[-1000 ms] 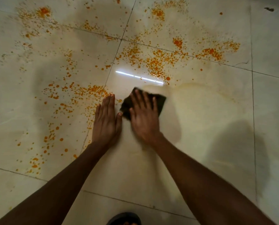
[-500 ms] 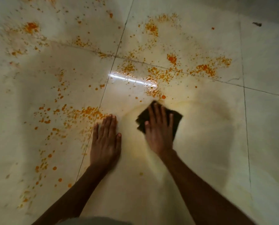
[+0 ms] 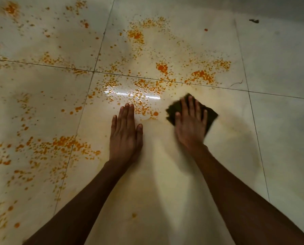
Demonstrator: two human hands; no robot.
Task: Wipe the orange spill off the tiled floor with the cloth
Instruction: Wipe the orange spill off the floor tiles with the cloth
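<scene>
A dark cloth (image 3: 210, 116) is pressed flat to the tiled floor (image 3: 280, 71) under the spread right hand (image 3: 190, 127); the left hand (image 3: 125, 137) is braced open, empty. Orange spill (image 3: 140, 101) beside it risks being smeared.

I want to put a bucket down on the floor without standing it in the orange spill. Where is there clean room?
The tiles right of the cloth and right hand, toward the right edge, show no drops. The smeared patch between the forearms, below the left hand, is nearly free, one spot aside. Crowded: the orange spill ahead of the hands and across the left tiles.
</scene>
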